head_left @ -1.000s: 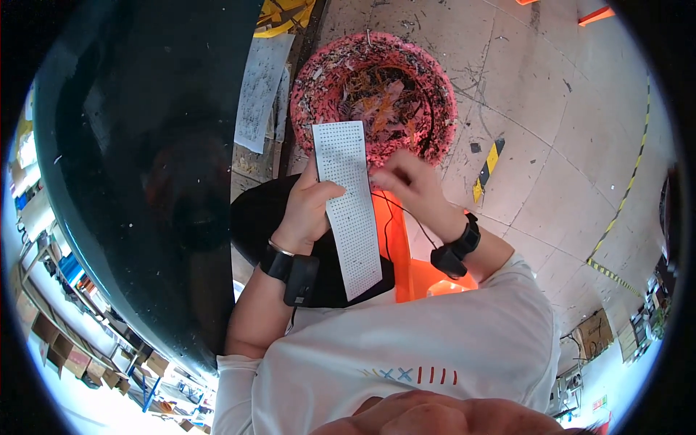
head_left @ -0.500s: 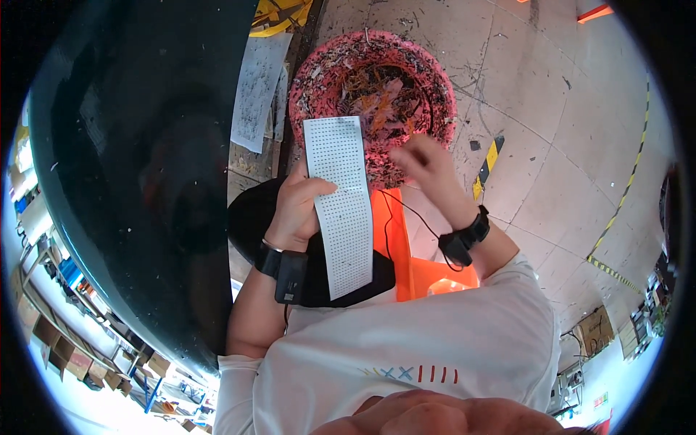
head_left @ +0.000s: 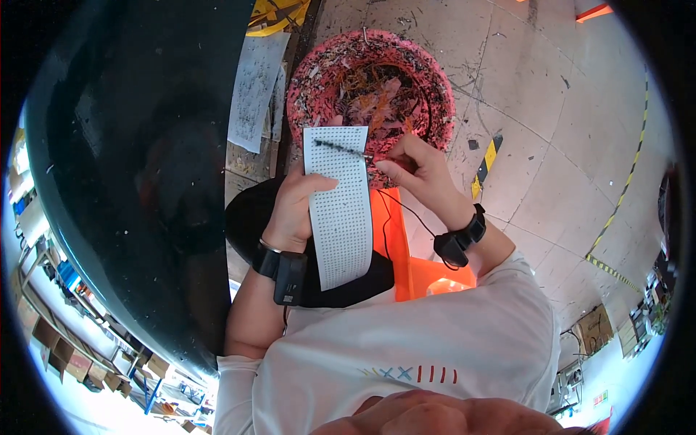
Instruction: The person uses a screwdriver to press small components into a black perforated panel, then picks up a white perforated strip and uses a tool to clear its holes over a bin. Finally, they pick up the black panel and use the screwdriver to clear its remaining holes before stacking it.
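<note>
Head view shows the left hand clamped on a long white perforated strip while the right hand pinches a thin dark pin at its top edge, a round pink scrap-filled basket at twelve o'clock and bare concrete floor at two o'clock.

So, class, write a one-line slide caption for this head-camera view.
Left hand holds a white perforated strip while the right hand pokes a thin wire at it, above a pink basket of scraps.

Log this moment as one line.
left hand: holds perforated white strip | right hand: pinches thin dark pin at strip top | below: pink basket
</note>
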Available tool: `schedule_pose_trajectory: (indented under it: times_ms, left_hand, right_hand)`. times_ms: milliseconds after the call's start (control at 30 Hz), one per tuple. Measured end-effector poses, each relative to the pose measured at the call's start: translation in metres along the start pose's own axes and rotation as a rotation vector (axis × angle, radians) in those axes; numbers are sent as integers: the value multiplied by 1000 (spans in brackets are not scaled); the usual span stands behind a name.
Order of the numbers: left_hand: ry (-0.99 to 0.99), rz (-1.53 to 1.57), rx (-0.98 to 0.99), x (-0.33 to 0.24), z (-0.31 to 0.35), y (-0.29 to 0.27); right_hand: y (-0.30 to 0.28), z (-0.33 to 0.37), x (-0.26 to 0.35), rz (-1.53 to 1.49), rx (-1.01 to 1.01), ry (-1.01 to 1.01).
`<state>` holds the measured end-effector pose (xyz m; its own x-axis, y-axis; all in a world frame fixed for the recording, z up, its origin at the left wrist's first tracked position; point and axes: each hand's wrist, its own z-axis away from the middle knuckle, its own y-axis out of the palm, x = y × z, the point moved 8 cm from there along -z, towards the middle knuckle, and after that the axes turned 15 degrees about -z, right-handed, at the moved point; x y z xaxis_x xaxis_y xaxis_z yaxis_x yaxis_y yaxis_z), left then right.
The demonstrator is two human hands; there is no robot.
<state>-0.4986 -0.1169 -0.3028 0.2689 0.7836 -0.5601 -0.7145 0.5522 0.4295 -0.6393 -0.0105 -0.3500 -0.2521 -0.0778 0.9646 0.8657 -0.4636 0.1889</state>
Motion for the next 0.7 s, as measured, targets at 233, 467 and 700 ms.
schedule_pose_trajectory:
  times_ms: [233, 467, 700]
  left_hand:
    - [-37, -123, -61, 8, 2, -6]
    - [13, -105, -54, -1, 2, 7]
    - [67, -132, 41, -5, 6, 14]
  right_hand:
    - [-1, -5, 0, 32, 56, -12]
    - [-7, -6, 15, 49, 43, -48]
    - [-18, -5, -8, -149, -124, 149]
